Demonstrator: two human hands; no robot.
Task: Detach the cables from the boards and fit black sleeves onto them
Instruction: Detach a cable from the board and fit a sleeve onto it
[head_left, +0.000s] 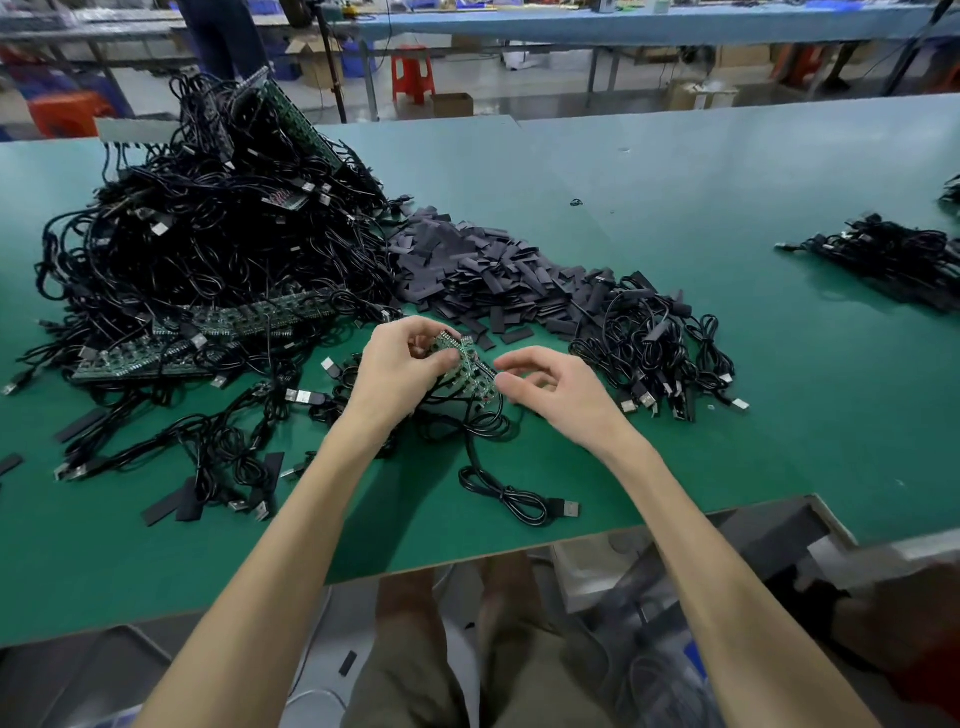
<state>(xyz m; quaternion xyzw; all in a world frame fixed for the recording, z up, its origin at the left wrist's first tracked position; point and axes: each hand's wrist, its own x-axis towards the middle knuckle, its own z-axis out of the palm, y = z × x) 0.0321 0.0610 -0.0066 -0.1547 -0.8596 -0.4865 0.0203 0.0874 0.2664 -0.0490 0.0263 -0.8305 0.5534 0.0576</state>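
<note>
The left grip (400, 364) curled round a cabled board (470, 366) mid-way across the desk (675, 208), the right grip (550, 387) loosely open and empty beside it; with a small finished-looking bundle (670, 348) at two o'clock, sleeves (493, 275) at twelve and a huge heap (208, 234) at ten, most work seemingly remained.

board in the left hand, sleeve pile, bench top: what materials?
Board: looks like green-masked circuit laminate, tiny soldered parts on it. Sleeves: flat matte dark strips, probably heat-shrink plastic; can't confirm. Bench top: smooth green mat, faint sheen, pale edge underneath, possibly rubber over board.
</note>
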